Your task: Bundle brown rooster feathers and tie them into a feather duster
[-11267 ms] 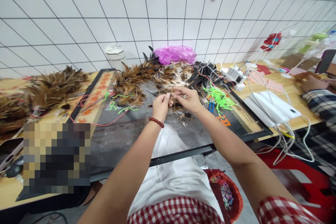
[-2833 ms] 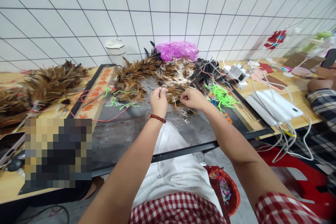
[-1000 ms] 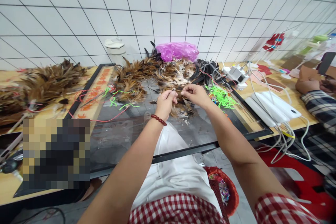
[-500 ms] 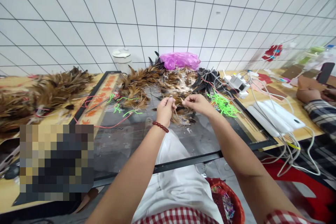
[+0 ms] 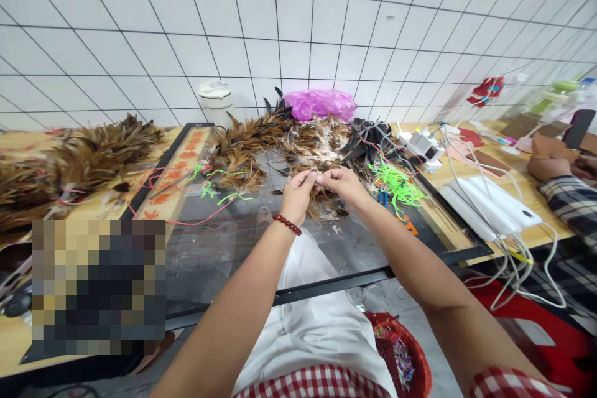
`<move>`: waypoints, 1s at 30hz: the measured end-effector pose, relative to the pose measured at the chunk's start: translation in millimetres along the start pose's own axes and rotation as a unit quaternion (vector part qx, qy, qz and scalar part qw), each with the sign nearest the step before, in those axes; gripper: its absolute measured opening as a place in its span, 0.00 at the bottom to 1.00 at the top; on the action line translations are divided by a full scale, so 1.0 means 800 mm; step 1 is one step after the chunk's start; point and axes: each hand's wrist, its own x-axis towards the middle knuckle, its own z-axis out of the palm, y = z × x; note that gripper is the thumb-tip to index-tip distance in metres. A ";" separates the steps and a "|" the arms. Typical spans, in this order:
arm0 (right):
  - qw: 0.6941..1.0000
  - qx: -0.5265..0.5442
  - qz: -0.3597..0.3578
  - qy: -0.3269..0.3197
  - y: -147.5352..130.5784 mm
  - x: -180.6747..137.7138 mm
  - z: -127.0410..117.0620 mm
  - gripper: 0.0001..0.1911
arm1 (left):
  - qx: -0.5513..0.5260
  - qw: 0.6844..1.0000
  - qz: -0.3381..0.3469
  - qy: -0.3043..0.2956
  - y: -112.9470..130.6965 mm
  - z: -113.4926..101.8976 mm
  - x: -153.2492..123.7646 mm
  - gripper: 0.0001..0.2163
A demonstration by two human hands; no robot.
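My left hand, with a dark red bead bracelet on its wrist, is closed in a pinch on what looks like a small feather, mostly covered by the fingers. My right hand pinches right against the left fingertips; what lies in its fingers is too small to make out. Under and behind both hands spreads a pile of loose brown and white feathers. Bright green strings lie right of my right hand, with blue-handled small tools beside them.
Feather garlands lie left and behind. A pink plastic bag and a white lidded cup stand by the tiled wall. Chargers, white power strips and cables lie right, near another person's hand. A red basket sits below.
My right hand has moved left, so its fingertips now meet those of my left hand. The blue-handled tools beside the green strings have come into view.
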 end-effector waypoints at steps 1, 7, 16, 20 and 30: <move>1.000 -0.029 -0.005 0.011 0.001 0.000 -0.001 0.22 | -0.009 1.000 -0.002 0.004 0.003 0.000 0.001 0.09; 0.953 -0.273 -0.125 -0.043 -0.002 -0.007 -0.007 0.20 | -0.082 0.993 0.036 0.076 0.025 -0.012 0.011 0.12; 0.884 -0.369 -0.199 -0.208 -0.010 -0.015 -0.005 0.10 | -0.097 0.987 0.064 0.109 0.022 -0.023 0.020 0.12; 0.982 -0.141 -0.106 -0.063 -0.002 -0.003 -0.006 0.14 | -0.100 0.985 0.056 0.129 0.024 -0.023 0.020 0.11; 0.990 0.137 0.001 0.015 -0.005 0.002 -0.008 0.22 | -0.079 0.982 0.070 0.158 0.023 -0.027 0.023 0.12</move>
